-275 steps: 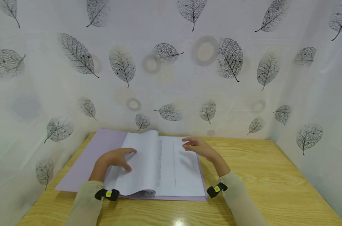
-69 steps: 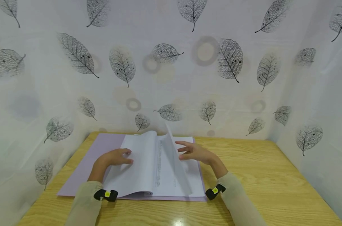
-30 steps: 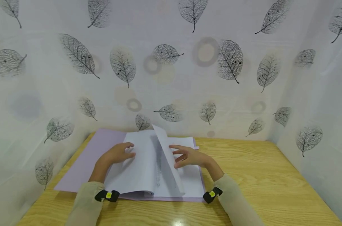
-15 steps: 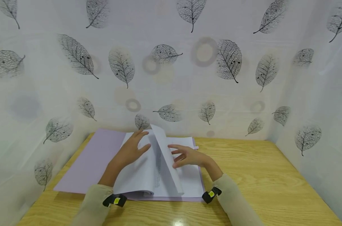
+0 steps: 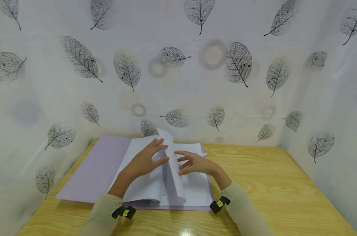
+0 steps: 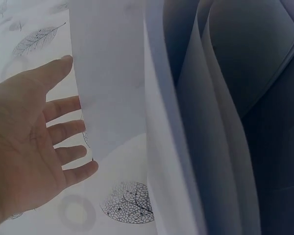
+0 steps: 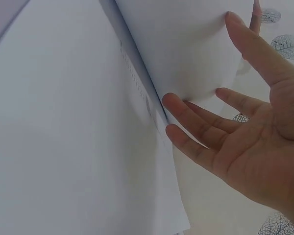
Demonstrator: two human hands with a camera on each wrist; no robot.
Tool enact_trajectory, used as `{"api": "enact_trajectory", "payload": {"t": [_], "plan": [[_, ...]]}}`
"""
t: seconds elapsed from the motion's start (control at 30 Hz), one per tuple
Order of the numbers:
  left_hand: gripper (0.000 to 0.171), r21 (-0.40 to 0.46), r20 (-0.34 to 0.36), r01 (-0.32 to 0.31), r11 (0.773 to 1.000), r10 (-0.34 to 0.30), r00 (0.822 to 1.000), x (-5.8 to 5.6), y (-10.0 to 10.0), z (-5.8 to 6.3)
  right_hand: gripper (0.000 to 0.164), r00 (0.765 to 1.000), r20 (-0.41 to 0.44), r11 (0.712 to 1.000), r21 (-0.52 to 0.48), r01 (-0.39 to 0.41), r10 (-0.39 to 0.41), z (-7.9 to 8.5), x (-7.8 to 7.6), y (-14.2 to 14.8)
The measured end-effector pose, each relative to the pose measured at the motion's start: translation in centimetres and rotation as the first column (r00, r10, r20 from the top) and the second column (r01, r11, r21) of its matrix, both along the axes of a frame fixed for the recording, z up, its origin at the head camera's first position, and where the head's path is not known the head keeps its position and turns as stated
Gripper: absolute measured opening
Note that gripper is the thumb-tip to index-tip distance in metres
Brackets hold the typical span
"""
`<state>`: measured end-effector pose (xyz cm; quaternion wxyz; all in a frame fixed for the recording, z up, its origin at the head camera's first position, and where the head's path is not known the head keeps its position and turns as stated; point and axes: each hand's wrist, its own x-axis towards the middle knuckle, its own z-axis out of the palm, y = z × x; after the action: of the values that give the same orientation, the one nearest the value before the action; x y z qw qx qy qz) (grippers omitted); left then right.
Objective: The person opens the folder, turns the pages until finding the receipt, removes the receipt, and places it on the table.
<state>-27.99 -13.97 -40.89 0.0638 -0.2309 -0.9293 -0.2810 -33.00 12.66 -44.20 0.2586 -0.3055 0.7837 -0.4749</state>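
A lilac folder (image 5: 98, 167) lies spread on the table, with turned white pages (image 5: 143, 191) curving over on the left and flat pages (image 5: 197, 191) on the right. Between my hands one sheet (image 5: 176, 178) stands up, leaning left. My left hand (image 5: 146, 161) is at its left side, fingers spread and fingertips right at the sheet's edge; the left wrist view shows the palm (image 6: 29, 122) beside the paper (image 6: 110, 73). On the other side, my right hand (image 5: 197, 163) touches the sheet with extended, slightly bent fingers, thumb against the paper (image 7: 186, 44) in the right wrist view.
The wooden table (image 5: 269, 190) extends to the right of the folder. A pale curtain (image 5: 178, 85) with leaf prints hangs behind and at both sides. A small tab (image 5: 205, 154) sticks out at the folder's right edge. Each sleeve carries a black wrist camera (image 5: 123, 212).
The sheet has risen from the right-hand stack and tipped left, with the right hand moving along. My left hand has left the turned pages and come right, up to the raised sheet.
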Motion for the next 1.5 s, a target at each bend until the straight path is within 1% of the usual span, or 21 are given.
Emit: {"api": "enact_trajectory", "payload": {"t": [0.1,0.27,0.5,0.77,0.97,1.1,1.2,1.33,1.5], "plan": [[0.06,0.0,0.046,-0.029,1.0,0.029,0.999,0.1,-0.1,0.1,0.087,1.0,-0.005,1.0,-0.003,0.01,-0.01,0.0,0.1,-0.1],[0.063,-0.006,0.131,-0.067,0.998,0.067,0.989,0.1,-0.3,0.1,0.086,1.0,-0.003,1.0,-0.022,0.012,-0.012,-0.2,0.0,-0.3],[0.067,-0.027,0.205,-0.051,0.998,0.055,0.977,0.1,-0.7,0.2,0.083,1.0,-0.012,0.999,-0.042,0.007,-0.007,-0.3,0.0,-0.5],[0.069,-0.072,0.268,-0.028,0.997,0.047,0.962,0.3,-0.9,0.4,0.081,1.0,-0.007,0.999,-0.054,-0.003,0.003,-0.4,0.0,-0.7],[0.071,-0.125,0.309,-0.016,0.992,0.054,0.949,0.3,-1.0,0.4,0.076,0.999,-0.03,0.997,-0.074,-0.025,0.023,-0.5,0.0,-0.6],[0.072,-0.154,0.326,-0.025,0.988,0.075,0.942,0.1,-1.3,0.0,0.072,0.999,-0.036,0.998,-0.066,-0.021,0.019,-0.4,0.0,-0.5],[0.073,-0.178,0.322,-0.036,0.983,0.092,0.942,-0.1,-1.6,-0.4,0.069,0.998,-0.063,0.998,-0.054,-0.015,0.012,-0.4,-0.1,-0.5],[0.074,-0.199,0.322,-0.053,0.979,0.117,0.939,-0.3,-1.8,-0.5,0.061,0.994,-0.109,0.999,-0.044,0.029,-0.033,-0.6,-0.4,-0.2],[0.077,-0.222,0.329,-0.068,0.973,0.14,0.934,-0.2,-2.0,-0.5,0.054,0.987,-0.117,0.993,-0.061,0.103,-0.11,-0.4,-0.6,0.1]]}}
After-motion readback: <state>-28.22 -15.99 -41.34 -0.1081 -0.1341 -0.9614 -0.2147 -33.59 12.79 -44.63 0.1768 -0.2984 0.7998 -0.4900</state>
